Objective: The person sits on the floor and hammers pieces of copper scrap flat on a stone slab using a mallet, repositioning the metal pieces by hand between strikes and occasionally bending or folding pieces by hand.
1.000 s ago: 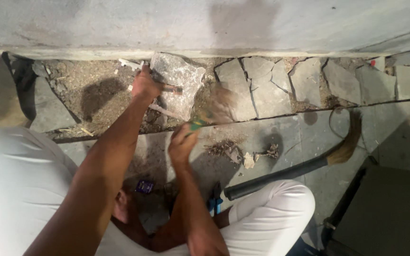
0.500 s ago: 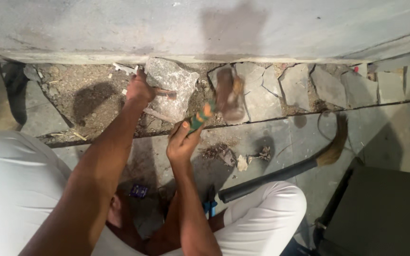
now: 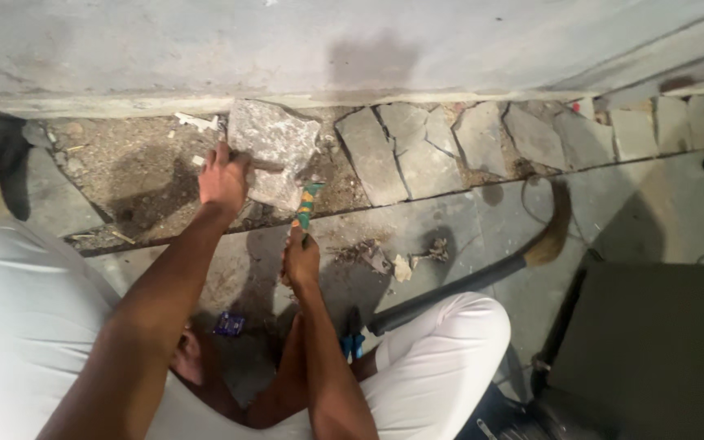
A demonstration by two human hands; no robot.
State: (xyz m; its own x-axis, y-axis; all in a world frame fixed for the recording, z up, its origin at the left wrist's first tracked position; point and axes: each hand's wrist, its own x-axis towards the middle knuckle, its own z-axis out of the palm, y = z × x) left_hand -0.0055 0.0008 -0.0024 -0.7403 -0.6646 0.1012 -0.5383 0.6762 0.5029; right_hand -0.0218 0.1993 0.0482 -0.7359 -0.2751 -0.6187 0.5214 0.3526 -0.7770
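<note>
Your left hand point(image 3: 223, 175) grips a metal rod laid against the big grey stone point(image 3: 272, 153) at 11 o'clock, in the dirt strip by the wall point(image 3: 352, 49). Your right hand point(image 3: 301, 259) is closed around a green-handled tool point(image 3: 306, 205), pointing at the stone's lower edge. A broom point(image 3: 482, 273) lies at 3 o'clock.

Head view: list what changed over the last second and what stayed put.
The right hand swung its green-handled tool: the head was raised over the laid stones half a second ago, and now it is down against the lower edge of the grey stone. The left hand kept its grip on that stone. The long black-handled tool on the floor and the flat stones stayed as they were.
</note>
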